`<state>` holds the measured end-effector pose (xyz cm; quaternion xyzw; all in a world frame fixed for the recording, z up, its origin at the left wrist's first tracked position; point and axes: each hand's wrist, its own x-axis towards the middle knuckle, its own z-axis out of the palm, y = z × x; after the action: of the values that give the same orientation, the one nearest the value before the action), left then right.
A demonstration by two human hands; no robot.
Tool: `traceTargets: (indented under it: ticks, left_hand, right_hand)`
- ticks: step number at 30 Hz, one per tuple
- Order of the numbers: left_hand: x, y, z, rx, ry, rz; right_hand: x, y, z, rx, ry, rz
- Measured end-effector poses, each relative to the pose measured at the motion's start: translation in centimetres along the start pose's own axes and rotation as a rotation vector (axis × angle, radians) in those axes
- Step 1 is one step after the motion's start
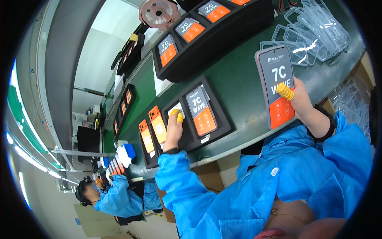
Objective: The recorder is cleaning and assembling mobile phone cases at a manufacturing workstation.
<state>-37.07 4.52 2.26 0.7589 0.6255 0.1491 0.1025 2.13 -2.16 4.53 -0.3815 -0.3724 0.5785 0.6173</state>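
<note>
My right hand (301,98) grips a smartphone (274,81) at its right edge, with a yellow-cotted thumb on its front. The phone stands tilted, its grey and orange face toward me, above the near part of the bench. My left hand (173,130), with yellow finger cots, reaches into a slot of a black foam tray (225,126). Its fingers are closed against a small white piece (174,108), whose kind I cannot make out. Right of that hand another smartphone (201,111) lies face up in the tray. To its left lie two orange phones (158,124) (146,137), backs up.
The green bench (242,89) carries a larger black foam tray (215,36) with several phones. Clear plastic shells (314,34) are heaped at the far right, more (352,103) below the bench edge. A fan (159,13) stands behind. A co-worker (119,195) in blue works at lower left.
</note>
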Motion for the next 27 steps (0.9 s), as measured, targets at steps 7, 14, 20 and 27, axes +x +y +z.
traceTargets:
  ticks: [7,14,20,27]
  left_hand:
    - [-6.4,17.1,2.0,-0.962,-0.123,0.087]
    - [-6.8,14.5,2.5,-1.399,0.484,-0.11]
    - [-6.7,0.7,-0.7,-1.079,0.523,-0.388]
    - [-7.3,4.2,-1.6,0.108,0.345,-0.655]
  right_hand:
    - [0.3,1.2,3.5,0.012,-0.095,0.056]
    - [1.7,-1.6,3.0,-1.087,-0.178,-0.62]
    - [6.3,0.4,-10.7,-1.55,-0.017,-0.647]
    - [3.4,-0.3,-4.9,-1.211,-0.682,-0.598]
